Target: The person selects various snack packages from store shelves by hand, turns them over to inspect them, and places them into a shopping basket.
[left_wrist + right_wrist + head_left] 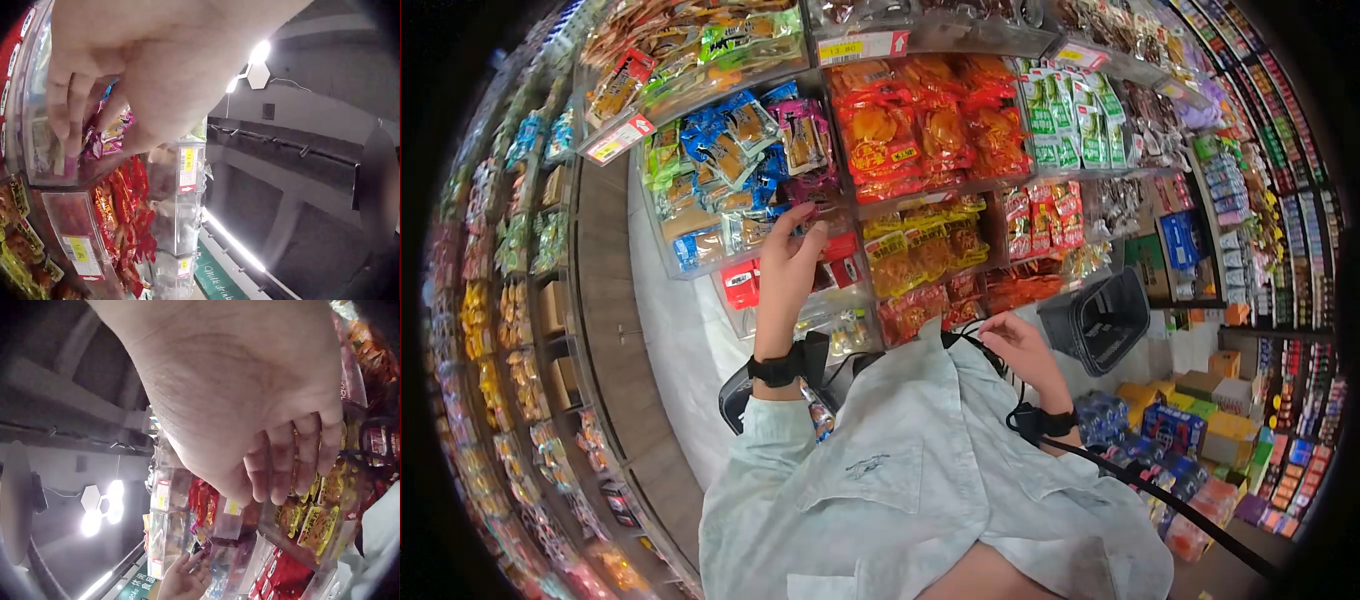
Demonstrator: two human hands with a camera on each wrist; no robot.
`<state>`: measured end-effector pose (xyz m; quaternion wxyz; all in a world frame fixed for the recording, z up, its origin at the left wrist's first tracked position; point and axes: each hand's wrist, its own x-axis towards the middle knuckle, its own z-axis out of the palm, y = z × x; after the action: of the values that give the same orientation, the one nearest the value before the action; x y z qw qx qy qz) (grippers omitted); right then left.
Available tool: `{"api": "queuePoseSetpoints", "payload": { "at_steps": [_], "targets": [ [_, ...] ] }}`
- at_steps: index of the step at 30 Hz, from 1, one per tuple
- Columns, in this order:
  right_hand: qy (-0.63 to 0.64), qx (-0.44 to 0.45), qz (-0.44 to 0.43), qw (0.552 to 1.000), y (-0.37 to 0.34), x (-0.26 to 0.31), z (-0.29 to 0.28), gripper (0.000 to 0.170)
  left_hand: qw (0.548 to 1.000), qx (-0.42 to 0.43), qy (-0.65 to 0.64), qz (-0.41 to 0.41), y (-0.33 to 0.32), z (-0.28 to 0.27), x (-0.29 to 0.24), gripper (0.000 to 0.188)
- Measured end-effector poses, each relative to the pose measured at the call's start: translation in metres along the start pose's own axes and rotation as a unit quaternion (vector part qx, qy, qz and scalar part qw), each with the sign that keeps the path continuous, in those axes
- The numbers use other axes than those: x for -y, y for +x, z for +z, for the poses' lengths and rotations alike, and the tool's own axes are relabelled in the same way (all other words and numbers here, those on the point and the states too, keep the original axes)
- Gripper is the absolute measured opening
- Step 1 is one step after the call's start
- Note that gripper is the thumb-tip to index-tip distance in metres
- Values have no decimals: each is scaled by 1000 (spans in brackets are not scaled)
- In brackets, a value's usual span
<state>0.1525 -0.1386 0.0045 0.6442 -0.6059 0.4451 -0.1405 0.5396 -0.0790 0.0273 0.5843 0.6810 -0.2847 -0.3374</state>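
Note:
My left hand (788, 268) reaches into a clear bin, its fingers loosely bent beside purple packets (804, 140) and blue snack packets (735, 135). In the left wrist view the left hand (169, 69) hangs over a purple packet (111, 136); whether its fingertips touch that packet is hidden. My right hand (1028, 350) hovers in front of the shirt (900, 450), near a thin black cord. The right wrist view has the right hand (250, 394) with fingers loosely bent, holding nothing visible, in front of yellow packets (319, 528).
Red packets (940, 125) and yellow packets (925, 245) fill neighbouring bins. A black basket (1097, 320) is beyond my right hand. Stacked boxes and bottles stand on the floor at right. Long shelves (510, 330) run down the left side. A black cable (1170, 495) trails from my right wrist.

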Motion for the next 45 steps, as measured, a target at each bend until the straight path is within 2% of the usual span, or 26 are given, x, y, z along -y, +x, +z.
{"api": "queuePoseSetpoints", "payload": {
  "at_steps": [1,4,9,12,16,17,21,24,25,28,30,33,37,39,41,45],
  "targets": [
    [3,5,-7,1000,6,0,-9,17,1000,-13,11,-11,1,4,-2,42],
    [10,19,-37,999,22,-8,-35,16,995,-78,63,24,-4,15,-4,38],
    [14,61,-44,997,44,-8,-68,15,975,-177,121,62,-49,27,-26,25],
    [18,100,-30,994,54,-3,-76,16,963,-192,138,128,-75,33,-31,23],
    [36,150,-52,987,67,-1,-71,17,966,-192,105,135,-99,55,-35,18],
    [60,177,-57,981,71,-2,-68,22,976,-186,71,94,-106,63,-35,15],
    [85,175,-87,977,72,27,-44,30,994,-67,22,84,-115,103,-30,13],
    [127,143,-81,978,75,33,-35,32,983,46,114,138,-112,121,-33,13],
    [118,131,-73,982,74,38,-35,31,986,39,104,121,-113,126,-26,11],
    [117,113,-67,984,64,50,-26,20,992,46,67,97,-110,118,-9,9],
    [74,126,-51,988,60,45,-28,20,991,68,61,93,-108,106,-4,8],
    [35,86,-99,991,49,27,-10,26,986,115,76,94,-104,88,2,9],
    [38,13,-40,998,20,30,19,24,976,187,72,90,-96,65,15,11],
    [50,-16,-21,998,5,38,33,23,967,242,57,50,-92,57,24,12],
    [9,-14,7,1000,-9,35,37,23,957,284,50,25,-90,53,30,15],
    [-7,15,22,1000,-30,32,45,21,935,341,79,56,-86,52,33,19]
  ]
}}
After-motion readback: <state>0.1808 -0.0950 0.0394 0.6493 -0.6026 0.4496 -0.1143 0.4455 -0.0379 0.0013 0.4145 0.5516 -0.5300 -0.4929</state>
